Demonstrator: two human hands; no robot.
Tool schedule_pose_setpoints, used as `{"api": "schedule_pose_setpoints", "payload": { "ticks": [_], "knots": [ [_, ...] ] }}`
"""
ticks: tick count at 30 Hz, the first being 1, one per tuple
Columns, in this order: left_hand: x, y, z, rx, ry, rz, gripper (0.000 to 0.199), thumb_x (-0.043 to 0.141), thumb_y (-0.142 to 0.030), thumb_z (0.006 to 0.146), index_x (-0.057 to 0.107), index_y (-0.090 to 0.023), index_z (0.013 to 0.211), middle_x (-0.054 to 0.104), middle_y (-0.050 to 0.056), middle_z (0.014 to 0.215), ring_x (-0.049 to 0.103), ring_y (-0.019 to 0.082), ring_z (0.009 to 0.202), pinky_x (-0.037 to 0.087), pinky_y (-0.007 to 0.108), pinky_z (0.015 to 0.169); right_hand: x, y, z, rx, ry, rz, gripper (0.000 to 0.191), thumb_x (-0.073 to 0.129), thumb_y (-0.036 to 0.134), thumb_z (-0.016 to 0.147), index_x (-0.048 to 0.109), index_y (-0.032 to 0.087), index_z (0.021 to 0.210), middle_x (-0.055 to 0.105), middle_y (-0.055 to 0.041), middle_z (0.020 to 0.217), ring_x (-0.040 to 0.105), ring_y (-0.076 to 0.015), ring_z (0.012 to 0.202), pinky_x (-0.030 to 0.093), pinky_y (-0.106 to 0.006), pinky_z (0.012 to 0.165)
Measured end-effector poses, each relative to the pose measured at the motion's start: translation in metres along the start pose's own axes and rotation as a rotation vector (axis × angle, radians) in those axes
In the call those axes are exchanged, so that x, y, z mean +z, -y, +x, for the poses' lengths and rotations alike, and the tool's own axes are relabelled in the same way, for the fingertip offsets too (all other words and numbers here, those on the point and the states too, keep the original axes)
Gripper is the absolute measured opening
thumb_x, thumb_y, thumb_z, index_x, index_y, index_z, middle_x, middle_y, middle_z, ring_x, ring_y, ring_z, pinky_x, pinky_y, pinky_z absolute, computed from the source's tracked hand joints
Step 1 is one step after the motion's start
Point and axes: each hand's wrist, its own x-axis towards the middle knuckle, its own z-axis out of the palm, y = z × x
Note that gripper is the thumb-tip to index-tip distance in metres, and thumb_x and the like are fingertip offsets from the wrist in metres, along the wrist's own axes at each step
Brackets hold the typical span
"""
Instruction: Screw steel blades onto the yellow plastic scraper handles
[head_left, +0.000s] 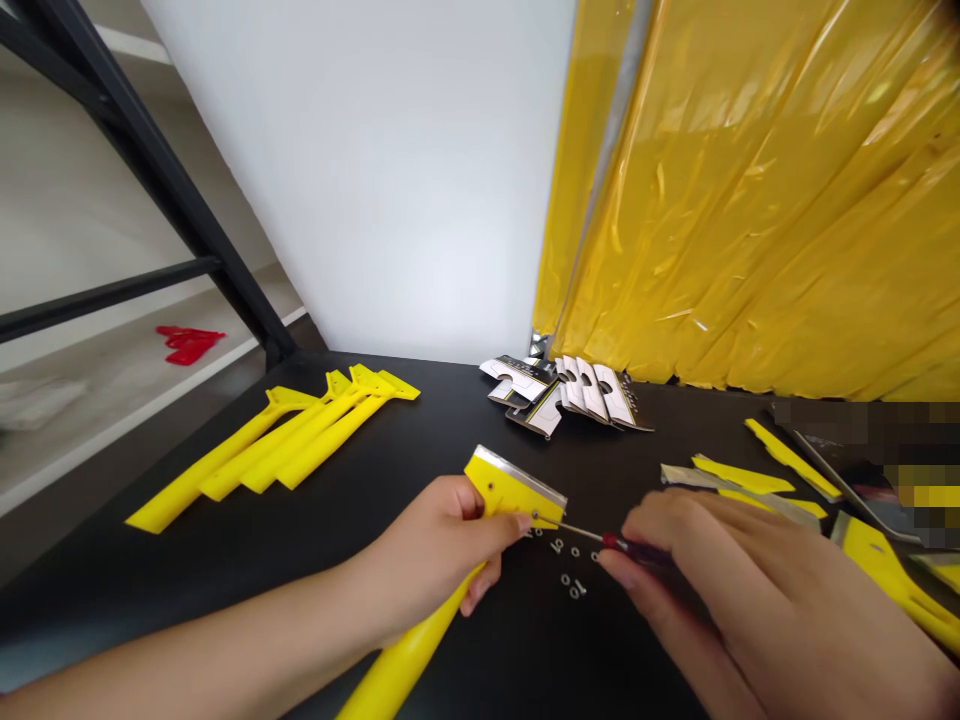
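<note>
Left hand: fingers of the left hand (439, 535) clasped round the neck of the yellow scraper (506, 492), thumb lying along the head, remaining fingers curled beneath.
Right hand: fingers of the right hand (739, 570) pinching the screwdriver (616, 544) by its dark red handle; the rest of the handle is hidden by the hand.
Scraper position: held over the black surface (450, 415), head away from the wearer, handle slanting back under the left forearm and out of frame at the bottom.
Scraper vs. fingers: neck inside the left grip; metal strip (521, 475) along the far edge, clear of the thumb; right fingers apart from the head, joined to it only by the screwdriver shaft.
Driver tip: at the hole near the thumb; whether seated, cannot tell.
Handling (judged): scraper light and stiff, probably moulded plastic; smooth handle might roll or slip; not fragile, though the strip may be sharp.
Where to hold (judged): the neck, just behind the head, thumb well off the strip; screwdriver by its handle.
Loose hardware: small nuts and bolts (575, 552) scattered just beside the head; exact count unclear.
Left of surface: four yellow tools (330, 445) laid side by side.
Far side: printed cards (592, 390), overlapping.
</note>
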Motion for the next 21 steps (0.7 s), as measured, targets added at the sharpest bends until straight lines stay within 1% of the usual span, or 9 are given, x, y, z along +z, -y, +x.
{"api": "schedule_pose_setpoints", "payload": {
  "ticks": [2, 4, 7, 11, 13, 17, 21],
  "knots": [
    [0.0, -0.001, 0.001, 0.006, -0.016, 0.074, 0.044, 0.063, -0.043, 0.094, 0.054, -0.019, 0.059, 0.051, -0.003, 0.041, 0.041, 0.008, 0.036, 0.03, 0.021, 0.042, -0.001, 0.0, 0.001, 0.001, 0.003, -0.038, 0.025, 0.047, 0.033, 0.109, 0.052, 0.025, 0.087, 0.059, 0.003, 0.065, 0.058, -0.0178, 0.053, 0.034, -0.034, 0.053],
    [-0.001, -0.001, 0.002, 0.004, -0.021, 0.106, 0.046, 0.062, -0.043, 0.094, 0.053, -0.019, 0.056, 0.051, -0.002, 0.04, 0.041, 0.008, 0.035, 0.03, 0.022, 0.043, -0.001, 0.001, 0.001, -0.009, 0.002, -0.068, 0.027, 0.046, 0.035, 0.109, 0.05, 0.025, 0.084, 0.057, 0.0033, 0.063, 0.057, -0.0178, 0.051, 0.032, -0.035, 0.053],
    [-0.002, 0.001, 0.004, 0.0, -0.04, 0.104, 0.044, 0.063, -0.046, 0.093, 0.055, -0.019, 0.059, 0.051, -0.003, 0.039, 0.04, 0.008, 0.035, 0.03, 0.022, 0.042, 0.001, 0.001, 0.002, -0.011, 0.003, -0.099, 0.031, 0.046, 0.036, 0.109, 0.047, 0.026, 0.08, 0.056, 0.0037, 0.062, 0.055, -0.0176, 0.049, 0.031, -0.034, 0.053],
    [-0.006, 0.004, 0.009, 0.001, -0.062, 0.088, 0.045, 0.063, -0.047, 0.092, 0.052, -0.02, 0.057, 0.051, -0.003, 0.04, 0.041, 0.009, 0.035, 0.029, 0.022, 0.041, 0.006, 0.002, 0.002, -0.002, 0.007, -0.112, 0.033, 0.043, 0.038, 0.111, 0.046, 0.026, 0.08, 0.055, 0.0037, 0.062, 0.056, -0.0178, 0.05, 0.031, -0.034, 0.054],
    [-0.007, 0.005, 0.01, -0.001, -0.068, 0.086, 0.043, 0.063, -0.047, 0.092, 0.053, -0.02, 0.059, 0.052, -0.003, 0.04, 0.042, 0.009, 0.034, 0.03, 0.022, 0.041, 0.008, 0.002, 0.002, 0.019, 0.008, -0.115, 0.033, 0.042, 0.04, 0.111, 0.046, 0.026, 0.081, 0.056, 0.0035, 0.062, 0.057, -0.0183, 0.05, 0.031, -0.035, 0.054],
    [-0.008, 0.003, 0.011, -0.011, -0.058, 0.087, 0.036, 0.064, -0.046, 0.091, 0.057, -0.02, 0.067, 0.053, -0.004, 0.041, 0.043, 0.01, 0.034, 0.031, 0.023, 0.04, 0.009, 0.003, 0.0, 0.04, 0.014, -0.129, 0.033, 0.041, 0.039, 0.111, 0.046, 0.026, 0.081, 0.056, 0.0034, 0.061, 0.056, -0.019, 0.049, 0.031, -0.035, 0.053],
    [-0.007, 0.001, 0.009, 0.001, -0.073, 0.101, 0.037, 0.064, -0.046, 0.092, 0.057, -0.02, 0.066, 0.052, -0.005, 0.041, 0.041, 0.009, 0.035, 0.03, 0.022, 0.041, 0.008, 0.002, 0.0, 0.028, 0.03, -0.121, 0.032, 0.041, 0.039, 0.111, 0.047, 0.026, 0.082, 0.056, 0.0036, 0.061, 0.057, -0.0186, 0.049, 0.031, -0.034, 0.054]
  ]
}}
